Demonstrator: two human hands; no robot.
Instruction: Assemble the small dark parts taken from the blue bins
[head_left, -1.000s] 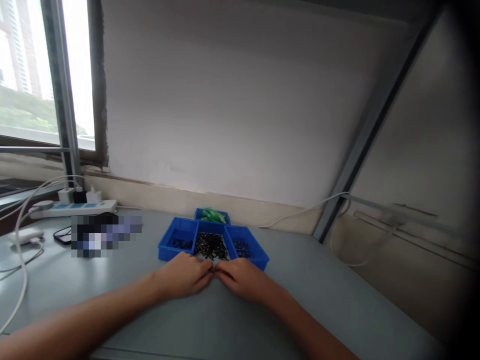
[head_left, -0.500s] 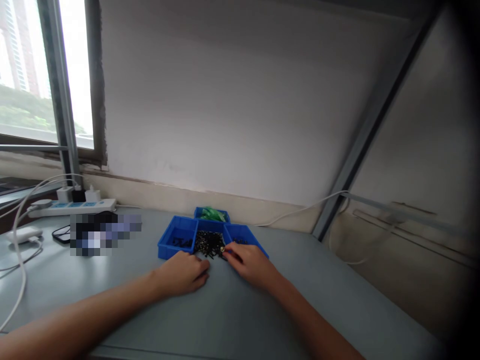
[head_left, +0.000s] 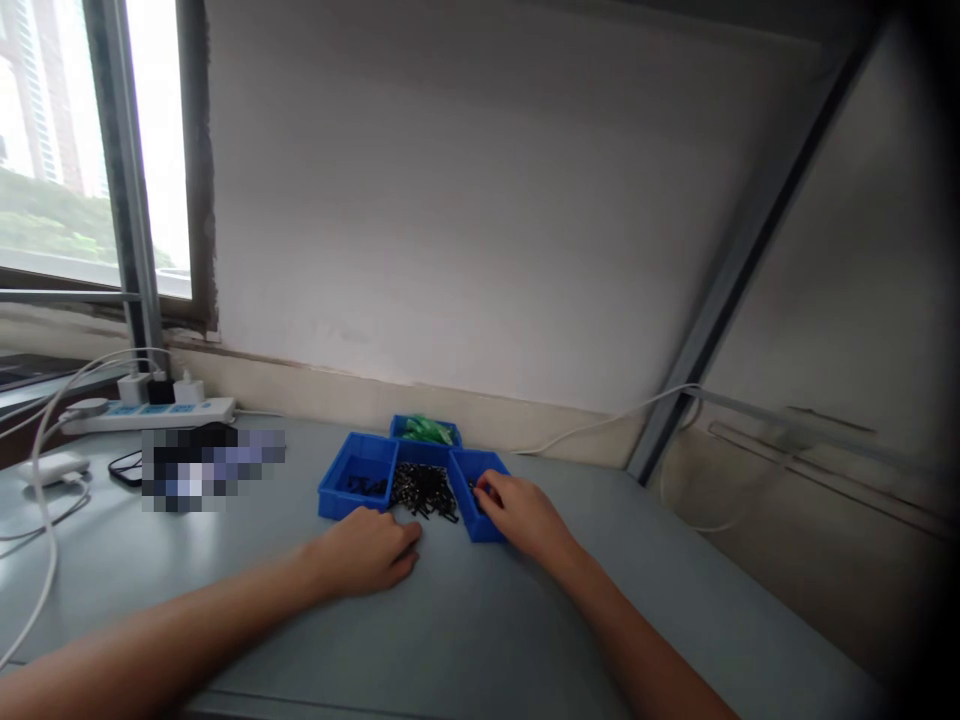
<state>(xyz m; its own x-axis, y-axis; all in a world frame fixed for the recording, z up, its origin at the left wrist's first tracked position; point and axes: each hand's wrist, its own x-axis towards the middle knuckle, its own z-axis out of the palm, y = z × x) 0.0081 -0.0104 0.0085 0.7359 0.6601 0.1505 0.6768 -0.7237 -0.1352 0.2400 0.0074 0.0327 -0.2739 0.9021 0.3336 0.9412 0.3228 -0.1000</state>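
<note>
My left hand (head_left: 367, 552) rests on the grey table with its fingers curled in, just in front of the left blue bin (head_left: 330, 505). Whatever its fingers may hold is hidden. Over the right blue bin (head_left: 487, 530) is my right hand (head_left: 523, 512), its fingertips pinched together inside the rim; I cannot make out anything between them. Between these two bins lies a loose pile of small black and metallic screw-like pieces (head_left: 424, 490). Some dark small pieces (head_left: 366, 486) lie in the left bin.
A third blue bin (head_left: 397, 424) at the back holds green plastic packaging (head_left: 427, 430). At left are a power strip (head_left: 217, 410) with plugs, a white adapter (head_left: 56, 467), cables and a blurred-out item. A wall and a metal post (head_left: 690, 360) bound the table (head_left: 465, 640).
My right hand has moved right, from the pile's edge, where it pinched a small brass-coloured piece, into the right bin. The left hand has stayed about where it was.
</note>
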